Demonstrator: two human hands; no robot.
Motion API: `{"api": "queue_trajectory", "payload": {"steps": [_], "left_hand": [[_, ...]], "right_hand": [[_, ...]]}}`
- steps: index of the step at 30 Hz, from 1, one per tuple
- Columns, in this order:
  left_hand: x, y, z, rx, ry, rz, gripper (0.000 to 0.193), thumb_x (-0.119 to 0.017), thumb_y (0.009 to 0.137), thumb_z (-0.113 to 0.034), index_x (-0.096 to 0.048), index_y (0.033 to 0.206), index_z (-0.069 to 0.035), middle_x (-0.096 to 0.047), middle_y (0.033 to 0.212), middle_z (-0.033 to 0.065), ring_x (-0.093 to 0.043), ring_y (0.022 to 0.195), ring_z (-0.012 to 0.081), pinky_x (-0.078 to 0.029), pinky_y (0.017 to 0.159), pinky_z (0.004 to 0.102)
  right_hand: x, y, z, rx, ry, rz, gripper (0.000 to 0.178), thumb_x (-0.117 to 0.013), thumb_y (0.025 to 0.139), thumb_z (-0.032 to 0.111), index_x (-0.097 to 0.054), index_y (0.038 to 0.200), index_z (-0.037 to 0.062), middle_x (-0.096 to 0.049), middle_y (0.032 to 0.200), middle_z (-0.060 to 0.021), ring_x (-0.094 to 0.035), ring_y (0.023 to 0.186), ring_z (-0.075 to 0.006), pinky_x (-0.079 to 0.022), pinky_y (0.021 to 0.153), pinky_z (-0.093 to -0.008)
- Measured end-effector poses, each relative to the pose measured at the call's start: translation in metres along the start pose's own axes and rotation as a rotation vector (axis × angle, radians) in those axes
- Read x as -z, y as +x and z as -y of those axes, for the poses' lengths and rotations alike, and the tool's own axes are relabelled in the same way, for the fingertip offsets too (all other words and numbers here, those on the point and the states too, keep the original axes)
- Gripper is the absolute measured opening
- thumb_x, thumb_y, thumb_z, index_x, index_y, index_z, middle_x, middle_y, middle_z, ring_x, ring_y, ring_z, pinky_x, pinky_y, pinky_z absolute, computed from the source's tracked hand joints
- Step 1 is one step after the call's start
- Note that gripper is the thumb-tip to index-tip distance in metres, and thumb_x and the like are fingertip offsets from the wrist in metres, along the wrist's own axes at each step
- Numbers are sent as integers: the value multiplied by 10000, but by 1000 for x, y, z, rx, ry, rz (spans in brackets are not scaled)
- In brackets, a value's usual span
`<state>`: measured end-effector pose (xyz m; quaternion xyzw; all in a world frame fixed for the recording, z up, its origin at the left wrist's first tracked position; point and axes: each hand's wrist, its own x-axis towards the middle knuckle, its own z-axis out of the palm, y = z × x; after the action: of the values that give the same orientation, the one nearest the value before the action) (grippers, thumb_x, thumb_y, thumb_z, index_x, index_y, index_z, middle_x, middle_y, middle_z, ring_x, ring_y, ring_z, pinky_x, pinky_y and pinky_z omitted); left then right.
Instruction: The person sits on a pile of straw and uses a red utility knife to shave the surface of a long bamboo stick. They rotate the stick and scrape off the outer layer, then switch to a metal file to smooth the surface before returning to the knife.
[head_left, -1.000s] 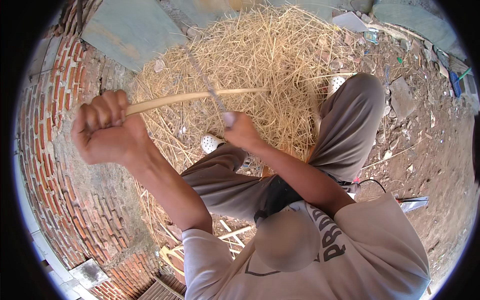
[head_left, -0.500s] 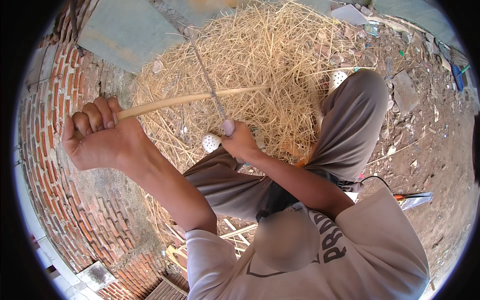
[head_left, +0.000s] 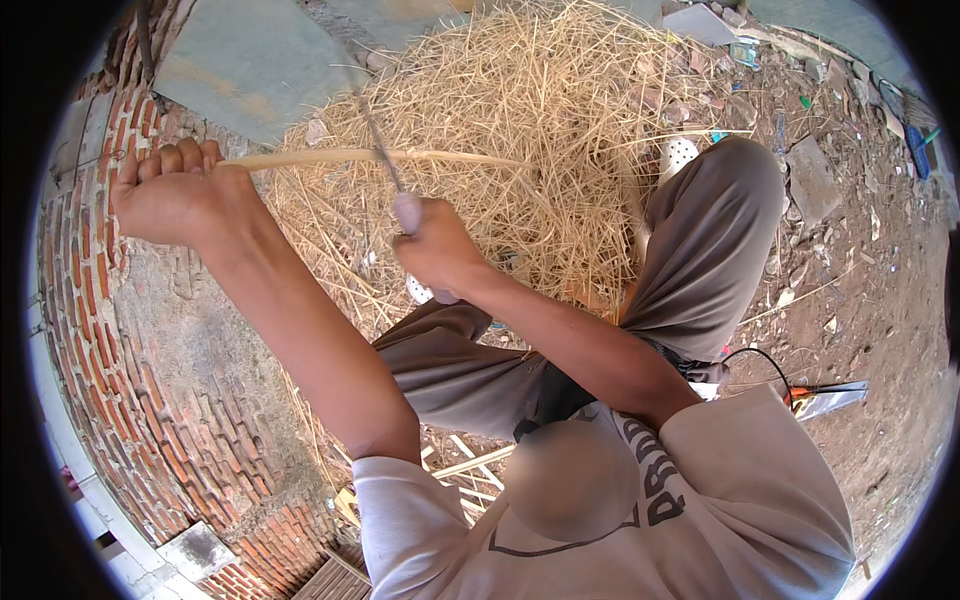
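Note:
My left hand (head_left: 165, 200) is raised at the left, its fingers closed around one end of a pale, slightly curved bamboo strip (head_left: 300, 158). The strip runs rightward, and its far end lies over the shavings. My right hand (head_left: 440, 248) grips the greyish handle of a long knife (head_left: 407, 208). The narrow, dark blade points away from me and crosses the strip around its middle. Motion blurs the blade's far end. Beneath both is a large heap of thin, straw-coloured shavings (head_left: 500, 90), between and beyond my legs.
A brick wall (head_left: 160, 400) stands on the left. Grey-green sheets (head_left: 255, 70) lie beyond the heap. On the right, dirt ground holds rubble, a flat stone piece (head_left: 813, 180) and a saw with an orange handle (head_left: 825, 398). Several pale strips (head_left: 475, 465) lie near my left side.
Both hands have moved farther away and to the left. The strip has risen with my left hand, and the knife now crosses it farther left.

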<state>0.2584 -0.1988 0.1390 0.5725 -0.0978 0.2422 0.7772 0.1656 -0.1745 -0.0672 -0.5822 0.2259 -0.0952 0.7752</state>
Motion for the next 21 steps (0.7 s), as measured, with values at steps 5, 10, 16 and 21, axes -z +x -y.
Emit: {"api": "queue_trajectory", "payload": {"steps": [5, 10, 16, 21], "left_hand": [[-9, -7, -9, 54, 23, 37, 282, -329, 898, -160, -210, 643, -184, -205, 553, -35, -153, 484, 125, -185, 504, 302], [3, 4, -4, 41, -25, -45, 317, -356, 886, -153, -182, 623, -193, -174, 531, -36, -143, 472, 130, -176, 499, 302], [-4, -6, -8, 66, -75, 97, 327, -390, 870, -144, -199, 609, -194, -186, 523, -34, -139, 460, 131, -172, 484, 297], [24, 12, -1, 78, -89, 25, 335, -443, 821, -161, -215, 578, -197, -193, 501, -27, -139, 441, 126, -155, 462, 295]], "right_hand": [[10, 13, -18, 17, -24, -23, 205, -619, 720, 57, -579, 876, -70, -635, 782, -220, -655, 704, -295, -504, 622, -398], [17, 20, -28, -176, 33, 41, 224, -618, 721, 52, -584, 895, -84, -647, 802, -209, -666, 733, -296, -521, 661, -409], [21, 17, -22, -30, -125, 50, 199, -594, 774, 58, -599, 943, -49, -646, 818, -199, -657, 787, -309, -508, 708, -426], [12, 15, -36, -216, 41, 36, 178, -585, 778, 40, -601, 930, -51, -643, 812, -192, -645, 734, -289, -509, 685, -432]]}}
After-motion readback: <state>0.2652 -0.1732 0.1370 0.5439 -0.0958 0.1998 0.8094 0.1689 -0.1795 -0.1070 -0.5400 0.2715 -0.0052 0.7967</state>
